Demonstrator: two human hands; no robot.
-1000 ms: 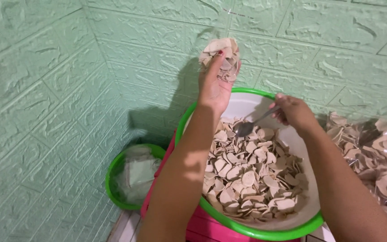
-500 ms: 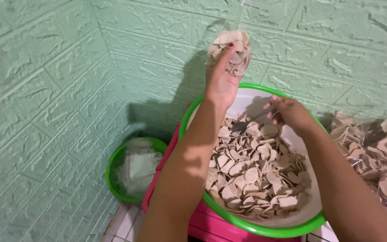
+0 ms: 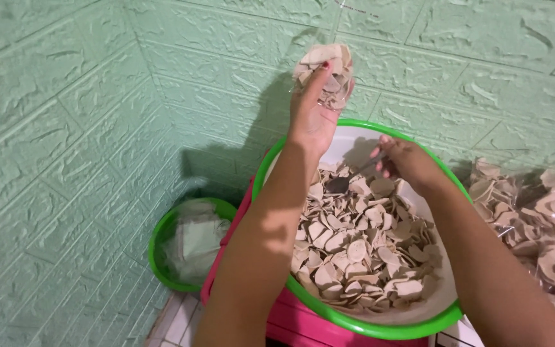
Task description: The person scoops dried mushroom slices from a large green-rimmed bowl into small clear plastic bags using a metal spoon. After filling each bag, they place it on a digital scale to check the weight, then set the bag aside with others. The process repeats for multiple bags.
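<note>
I read the left hand as raised above the far rim of the large white round basin with a bright green rim, fingers closed around a small clear plastic bag stuffed with thin pale-brown cracker slices. The bag sits against the green embossed brick-pattern wall, well clear of the basin contents.

The right hand is low over the basin, fingers pinched narrow on the handle of a small dark metal spoon, whose bowl lies touching the heap of loose cracker slices that fills most of the basin.

The basin rests on a pink plastic stool or crate. To the left, lower down, stands a smaller green round bowl holding folded clear plastic sheets. At the right edge lies a large clear plastic sack of the same slices.

Judgement: the step in hand is portioning slices into the held bag, which looks near full. The next move calls for a steady bag mouth kept open toward the spoon, and a level scoop; I cannot tell how wide the mouth stands.
</note>
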